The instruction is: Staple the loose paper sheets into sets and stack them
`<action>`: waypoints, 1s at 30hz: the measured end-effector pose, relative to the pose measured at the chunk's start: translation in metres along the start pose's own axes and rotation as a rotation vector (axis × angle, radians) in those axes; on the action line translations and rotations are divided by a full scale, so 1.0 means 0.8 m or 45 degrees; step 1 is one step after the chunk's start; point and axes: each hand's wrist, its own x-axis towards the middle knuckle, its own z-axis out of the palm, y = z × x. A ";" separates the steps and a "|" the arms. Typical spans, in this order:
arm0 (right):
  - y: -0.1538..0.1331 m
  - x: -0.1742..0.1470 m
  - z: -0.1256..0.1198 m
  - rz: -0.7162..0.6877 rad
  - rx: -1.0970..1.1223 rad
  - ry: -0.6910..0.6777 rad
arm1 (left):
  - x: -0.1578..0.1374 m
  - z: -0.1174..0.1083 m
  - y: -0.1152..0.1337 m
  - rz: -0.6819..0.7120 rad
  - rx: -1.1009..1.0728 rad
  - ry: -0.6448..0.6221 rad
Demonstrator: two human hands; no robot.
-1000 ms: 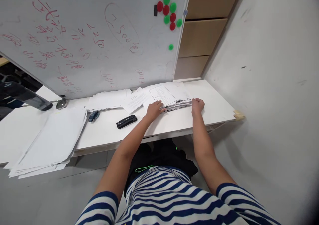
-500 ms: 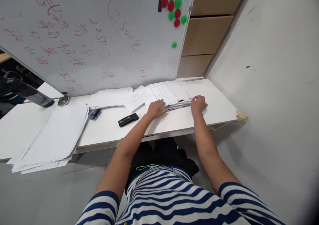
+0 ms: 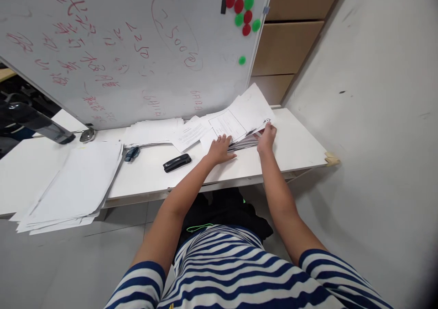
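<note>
At centre right, the right hand [image 3: 267,138] pinches thin, tilted printed sheets [image 3: 252,107]; the left hand [image 3: 220,151] lies palm-down, grip wide.

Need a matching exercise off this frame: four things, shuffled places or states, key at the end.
Things:
1. Stapler
2. Right hand
3. Magnets
4. Left hand

Places or states:
A. Red and green, on the whiteboard
B. Fingers spread, by the near edge of the papers
C. Black, lying on the white table
D. At the raised corner of the papers

Pairs: 1-C, 2-D, 3-A, 4-B
</note>
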 end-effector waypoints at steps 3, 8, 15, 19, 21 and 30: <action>0.005 -0.026 0.018 0.116 -0.056 -0.328 | -0.005 0.007 0.004 -0.009 0.011 0.026; 0.007 -0.061 0.040 -0.034 -0.405 -0.417 | -0.013 0.014 -0.002 0.079 0.016 0.052; -0.075 -0.074 0.003 -0.676 -0.826 -0.287 | -0.037 -0.035 -0.014 -0.056 -0.307 0.393; -0.133 -0.101 -0.035 -1.042 -0.825 -0.519 | -0.043 -0.073 -0.037 -0.134 -0.646 0.736; -0.154 -0.119 -0.048 -1.170 -0.820 -0.598 | -0.046 -0.090 -0.048 -0.153 -0.875 0.792; -0.136 -0.139 -0.040 -1.026 -0.750 -0.503 | -0.089 -0.126 -0.027 -0.014 -1.570 1.088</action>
